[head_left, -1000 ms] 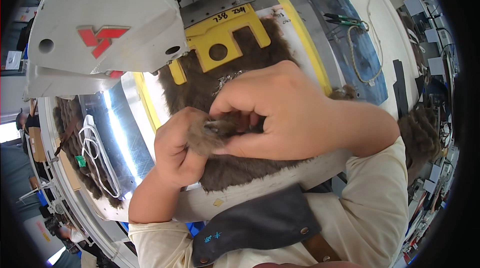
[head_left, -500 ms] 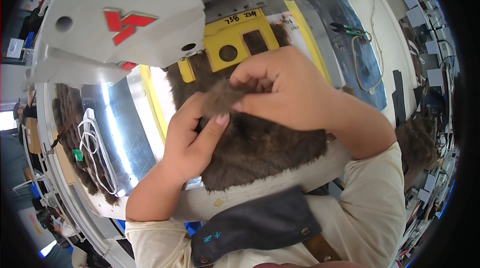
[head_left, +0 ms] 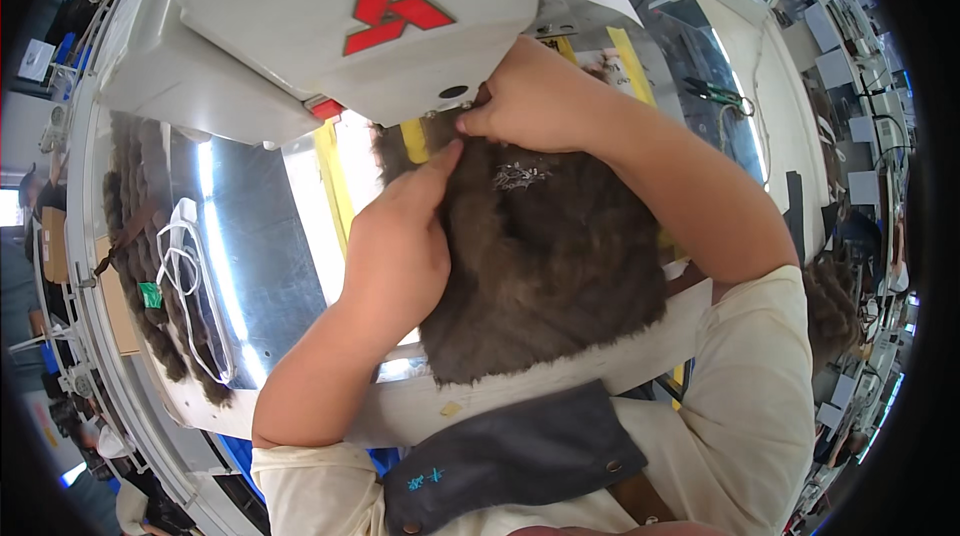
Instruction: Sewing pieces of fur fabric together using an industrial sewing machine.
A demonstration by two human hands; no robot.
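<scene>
A brown fur piece (head_left: 560,276) lies spread over the machine bed, its lower edge hanging toward me. Near its upper part is a small patch of silvery stitching or beads (head_left: 522,174). My right hand (head_left: 535,101) is closed at the upper edge of the fur, thumb and fingers pinching it close under the machine head. My left hand (head_left: 400,236) rests along the fur's left edge, its fingertips close to the right thumb and seemingly gripping the edge. A yellow template (head_left: 414,140) shows only in part; my right hand and the machine head cover the rest.
A large pale sewing machine head (head_left: 290,31) with a red emblem overhangs the hands. On the left lie a white device with a cord (head_left: 190,276) and fur strips (head_left: 165,236). Green-handled scissors (head_left: 718,94) lie on the right. More fur (head_left: 830,306) sits at far right.
Both hands have moved up toward the machine head. The fur bunched between them now lies flatter over the yellow template, hiding most of it. The silvery patch has come into sight.
</scene>
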